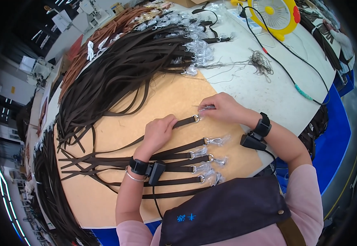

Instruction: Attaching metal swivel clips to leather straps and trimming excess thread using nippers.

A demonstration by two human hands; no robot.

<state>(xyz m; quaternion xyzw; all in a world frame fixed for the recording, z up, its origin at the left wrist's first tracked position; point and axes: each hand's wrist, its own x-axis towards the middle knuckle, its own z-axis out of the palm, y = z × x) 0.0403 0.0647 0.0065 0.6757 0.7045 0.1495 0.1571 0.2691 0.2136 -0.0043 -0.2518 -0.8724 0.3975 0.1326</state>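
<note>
In the head view we see our left hand (159,132) curled with fingers pressed together, pinning a dark brown strap (182,122) flat on the tan board (104,192) near the centre of the worktop (260,90). At three o'clock from it, our right hand (223,108) pinches the small clear-wrapped clasp (205,108) just beside the strap's metal ring (195,118), fingertips closed on it. The strap runs from that ring toward eight o'clock, under our left palm. At six o'clock from the hands lie several more straps (174,158) side by side, each ending in a wrapped clasp (215,141). At eleven o'clock a big heap of dark straps (117,69) fans across the board. At one o'clock sit a tangle of thread (260,61) and, farther off, a yellow fan (273,14) with a black cable (285,69).
</note>
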